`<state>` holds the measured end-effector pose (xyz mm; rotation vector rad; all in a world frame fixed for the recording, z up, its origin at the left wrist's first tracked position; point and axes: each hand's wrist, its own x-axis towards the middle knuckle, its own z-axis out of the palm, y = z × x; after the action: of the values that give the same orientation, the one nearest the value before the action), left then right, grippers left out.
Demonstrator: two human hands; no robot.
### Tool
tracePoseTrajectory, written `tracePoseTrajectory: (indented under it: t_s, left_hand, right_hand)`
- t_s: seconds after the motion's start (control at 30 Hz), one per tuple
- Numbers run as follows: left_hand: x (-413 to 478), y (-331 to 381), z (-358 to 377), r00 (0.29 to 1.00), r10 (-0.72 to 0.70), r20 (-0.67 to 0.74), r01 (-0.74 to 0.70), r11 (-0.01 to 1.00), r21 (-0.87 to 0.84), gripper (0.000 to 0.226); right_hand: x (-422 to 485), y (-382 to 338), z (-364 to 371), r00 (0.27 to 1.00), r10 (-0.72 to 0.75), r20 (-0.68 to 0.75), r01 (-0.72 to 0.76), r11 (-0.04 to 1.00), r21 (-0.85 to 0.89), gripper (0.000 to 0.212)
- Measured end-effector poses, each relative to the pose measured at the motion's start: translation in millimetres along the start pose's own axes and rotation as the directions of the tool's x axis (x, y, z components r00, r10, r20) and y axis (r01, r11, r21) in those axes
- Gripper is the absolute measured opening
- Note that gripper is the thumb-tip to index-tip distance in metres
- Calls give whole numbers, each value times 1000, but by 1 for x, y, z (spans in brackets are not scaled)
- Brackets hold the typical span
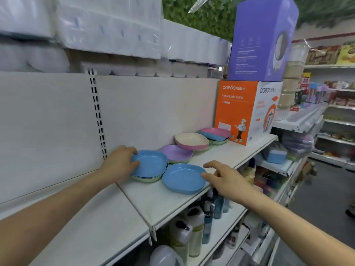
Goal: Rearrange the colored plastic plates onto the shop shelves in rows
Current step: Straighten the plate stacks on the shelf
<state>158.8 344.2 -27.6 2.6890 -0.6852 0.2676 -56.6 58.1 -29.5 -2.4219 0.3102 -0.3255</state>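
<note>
L hand (121, 164) pinches the rim of the top blue plate (150, 163) on a stack mid-shelf, prob. to lift or steady it. R hand (224, 179), fingers spread, touches the single blue plate (183, 179) at the shelf (163, 204) front edge, likely nudging it into a row.

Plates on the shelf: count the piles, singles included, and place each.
5. Blue-topped pile at the left hand; single blue plate by the right hand; purple-topped pile; cream-topped pile; pink-topped pile beside the orange box. Lower plates may be hidden.
</note>
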Motion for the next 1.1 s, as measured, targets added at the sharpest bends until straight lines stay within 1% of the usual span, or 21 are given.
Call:
tracePoseTrajectory:
  t_s: [0.13, 0.3, 0.43, 0.53, 0.6, 0.73, 0.83, 0.9, 0.97, 1.1]
  left_hand:
    - [7, 0, 6, 998, -48, 33, 47, 999, 25, 40]
    - [12, 1, 10, 998, -61, -11, 62, 996, 60, 27]
    - [7, 5, 6, 994, -102, -33, 104, 992, 69, 21]
    - [0, 11, 1, 983, -174, -57, 178, 982, 67, 20]
    - [-5, 14, -1, 976, -213, -52, 216, 975, 58, 19]
    - [-17, 23, -4, 956, -289, -44, 291, 956, 30, 18]
    - [-27, 32, -7, 931, -364, -28, 364, 931, 11, 18]
    - [-33, 38, -9, 914, -406, -20, 406, 914, -8, 18]
    - [-38, 44, -10, 906, -424, -10, 424, 906, -14, 22]
    - [-43, 50, -8, 892, -452, -7, 452, 892, -19, 29]
  right_hand:
    - [29, 8, 7, 997, -33, 67, 36, 998, -45, 37]
    - [63, 14, 9, 984, -93, 155, 112, 987, -114, 39]
    - [80, 17, 7, 960, -143, 242, 188, 967, -174, 51]
    - [97, 22, 3, 945, -173, 277, 234, 949, -209, 57]
    - [110, 27, 1, 935, -197, 296, 265, 941, -210, 59]
    - [130, 36, -4, 914, -267, 305, 329, 928, -173, 56]
    - [141, 40, -4, 913, -290, 286, 338, 932, -134, 54]
    - [143, 40, -4, 911, -292, 293, 340, 932, -127, 57]
    - [140, 40, -5, 889, -299, 346, 363, 922, -135, 67]
    - [133, 38, -14, 809, -312, 497, 446, 878, -175, 81]
